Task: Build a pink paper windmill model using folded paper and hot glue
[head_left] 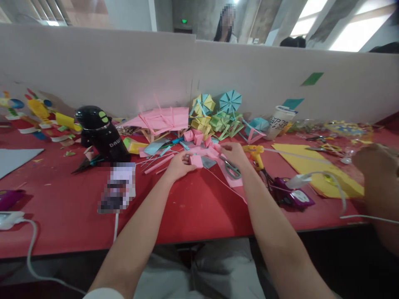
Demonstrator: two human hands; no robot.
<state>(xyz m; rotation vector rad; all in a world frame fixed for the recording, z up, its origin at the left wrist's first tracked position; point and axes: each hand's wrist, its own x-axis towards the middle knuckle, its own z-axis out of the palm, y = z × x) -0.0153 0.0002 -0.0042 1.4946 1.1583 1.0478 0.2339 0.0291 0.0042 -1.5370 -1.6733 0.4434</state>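
Note:
In the head view, my left hand (181,166) is closed on a small pink folded paper piece (196,161), thumb in front and fingers behind. My right hand (233,153) reaches in from the other side, its fingertips pinched at another pink paper piece (214,150). A gap separates the two hands. Beneath my right wrist lie grey-handled scissors (231,169), partly on a pink sheet (233,181). Just behind my hands stand several small pink folded pieces (193,136). Thin pink paper strips (158,163) lie left of my left hand.
A black bottle (101,135) and a phone (119,187) are at left. Paper umbrellas (230,101) stand along the white partition (124,62). To the right are a yellow glue gun (256,154), a purple power strip (293,194), yellow paper (321,174) and another person's hand (378,170).

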